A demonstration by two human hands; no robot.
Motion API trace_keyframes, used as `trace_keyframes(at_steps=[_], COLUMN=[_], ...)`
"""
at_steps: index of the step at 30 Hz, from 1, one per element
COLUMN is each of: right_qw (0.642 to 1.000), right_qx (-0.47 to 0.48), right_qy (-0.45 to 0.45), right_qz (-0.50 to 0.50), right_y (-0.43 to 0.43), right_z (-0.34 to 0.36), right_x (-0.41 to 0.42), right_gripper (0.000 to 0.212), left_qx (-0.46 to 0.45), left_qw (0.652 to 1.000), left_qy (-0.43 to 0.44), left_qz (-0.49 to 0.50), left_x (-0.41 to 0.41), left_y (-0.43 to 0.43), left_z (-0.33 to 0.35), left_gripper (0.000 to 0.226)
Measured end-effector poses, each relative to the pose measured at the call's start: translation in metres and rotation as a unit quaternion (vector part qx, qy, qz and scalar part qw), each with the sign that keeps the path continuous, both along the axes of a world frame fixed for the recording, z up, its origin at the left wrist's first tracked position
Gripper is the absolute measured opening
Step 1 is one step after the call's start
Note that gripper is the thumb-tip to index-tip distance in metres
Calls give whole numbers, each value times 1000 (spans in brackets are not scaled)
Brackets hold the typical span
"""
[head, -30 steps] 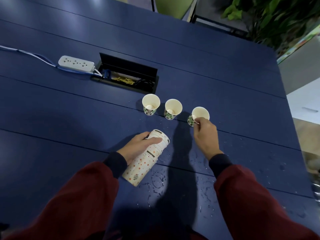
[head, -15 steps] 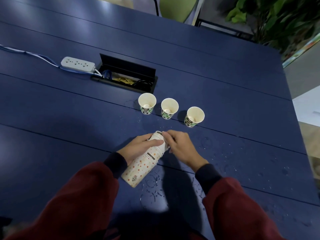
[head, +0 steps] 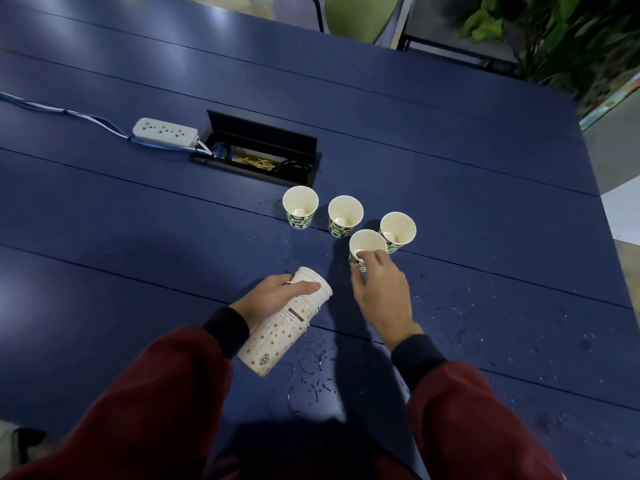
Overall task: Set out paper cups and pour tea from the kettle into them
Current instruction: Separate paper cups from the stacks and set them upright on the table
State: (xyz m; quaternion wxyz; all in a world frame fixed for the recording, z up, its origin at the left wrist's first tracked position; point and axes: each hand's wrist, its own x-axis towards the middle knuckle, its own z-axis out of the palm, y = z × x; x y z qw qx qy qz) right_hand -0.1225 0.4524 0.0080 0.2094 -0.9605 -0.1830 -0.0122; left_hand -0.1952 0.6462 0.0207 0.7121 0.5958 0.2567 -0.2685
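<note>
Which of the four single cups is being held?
The nearest cup, pinched at its rim by the right hand; the other three cups stand untouched in a row.

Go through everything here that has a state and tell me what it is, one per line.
Left cup: upright, free.
Middle cup: upright, free.
Right cup: upright, free.
Fourth cup: pinched at rim by right hand.
Cup stack: tilted, gripped by left hand.
Cable box lid: open.
Table: wet.
</note>
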Motion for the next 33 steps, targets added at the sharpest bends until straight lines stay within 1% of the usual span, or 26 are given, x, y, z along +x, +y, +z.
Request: trace_keyframes(at_steps=[2, 3, 5, 7, 9, 10, 13, 15, 17, 19, 21, 24, 26, 28, 30, 31, 33], right_qw=[998, 996, 991, 982, 971, 967, 956, 959, 975, 988, 990, 990, 990, 989, 987, 986, 979], right_qx=[52, 81, 116, 137, 170, 180, 200, 200, 174, 138, 107, 54, 49, 73, 101, 113, 143], right_qy=[-30, -19, 57, 122, 158, 173, 206, 197, 132, 48, 18, 24, 29, 11, 6, 21, 87], right_qz=[12, 26, 44, 48, 53, 59, 58, 45, 40, 58, 93, 127, 131, 128, 124, 122, 120], right_y=[10, 16, 27, 30, 30, 30, 35, 41, 43, 44, 48, 56, 58, 57, 55, 51, 45], right_z=[3, 5, 8, 7, 6, 6, 2, 2, 2, 4, 3, -6, -8, -6, -3, -2, -2], right_x=[-17, -24, -33, -35, -32, -29, -21, -16, -10, -2, 3, 1, -5, -11, -19, -24, -34], right_gripper=[15, 16, 26, 34, 34, 33, 34, 37, 35, 28, 22, 19, 21, 29, 23, 19, 19], left_qx=[7, 10, 14, 22, 22, 17, -10, -23, -11, 9, 2, -18, -20, -24, -41, -49, -66], left_qw=[1000, 1000, 999, 998, 998, 998, 999, 1000, 1000, 1000, 999, 998, 998, 998, 998, 997, 997], left_qy=[-14, -23, -43, -49, -49, -47, -33, -19, -6, 9, 38, 61, 62, 54, 39, 32, 24], left_qz=[-7, -12, -23, -32, -33, -31, -12, 8, 8, 4, 20, 13, 13, 27, 39, 40, 35], left_x=[1, 1, 1, -1, -4, -7, -12, -16, -22, -29, -34, -37, -37, -36, -35, -34, -33], left_y=[1, 1, 1, 2, 4, 5, 9, 13, 20, 24, 27, 29, 29, 29, 29, 27, 23], left_z=[-3, -5, -7, -7, -7, -6, -6, -6, -7, -7, -7, -6, -7, -8, -10, -11, -12], left_gripper=[34, 36, 37, 33, 26, 26, 33, 35, 35, 35, 40, 48, 50, 50, 49, 50, 52])
